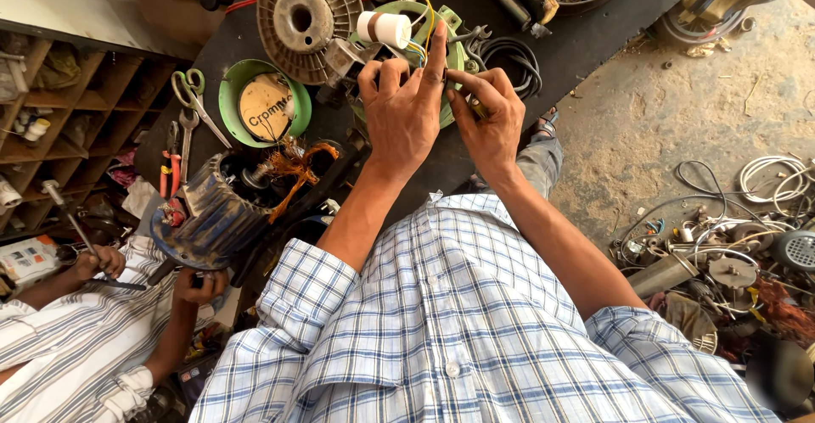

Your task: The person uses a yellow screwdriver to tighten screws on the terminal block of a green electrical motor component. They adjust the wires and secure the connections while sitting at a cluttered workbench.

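Observation:
My left hand (399, 109) is raised over a green round motor part (454, 50) on the dark bench, its fingertips pinched on thin yellow and blue wires (422, 37). These wires run to a white cylindrical capacitor (384, 28). My right hand (491, 122) is pressed against the left one, with thumb and fingers closed on a small thin yellowish object (475, 107); what it is I cannot tell. Both forearms reach out from my blue checked shirt.
A ribbed round fan cover (307, 16), a green cap (263, 105), scissors (193, 92), pliers and black cable (509, 58) lie on the bench. At lower left another person's hands (102, 263) hold a tool on a blue motor housing (212, 219) with copper windings. Scrap wires and parts (730, 253) litter the floor at right.

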